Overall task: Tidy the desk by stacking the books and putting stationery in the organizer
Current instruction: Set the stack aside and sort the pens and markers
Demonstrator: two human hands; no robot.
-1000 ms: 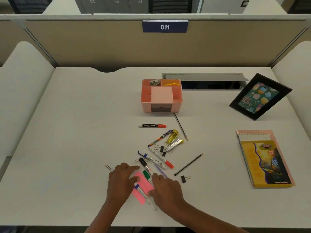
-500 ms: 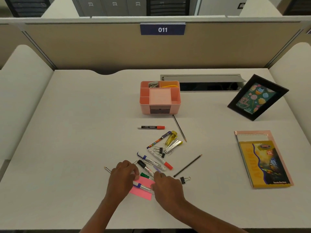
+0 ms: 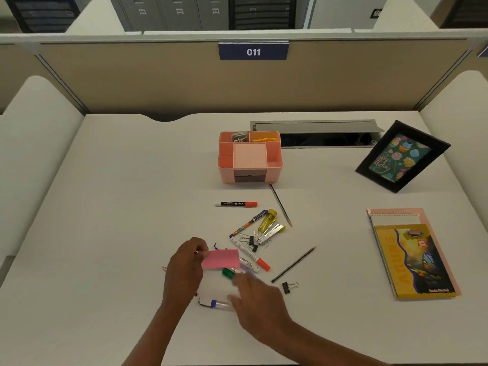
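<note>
A: Most stationery is unsorted. Left hand (image 3: 184, 268): grip pinches the pink note pad (image 3: 220, 258) above the surface (image 3: 118, 207). Right hand (image 3: 256, 297): blurred, so I cannot tell its grip.

B: Outstanding?

A: Markers (image 3: 236, 204), pencils (image 3: 294, 264) and clips (image 3: 287, 287) lie loose before the organizer (image 3: 227, 175). The books (image 3: 412, 260), far right, appear stacked.

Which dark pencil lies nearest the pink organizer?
The pencil just in front of the organizer, by its right corner; the other pencil lies nearer the person, beside a lone binder clip.
</note>
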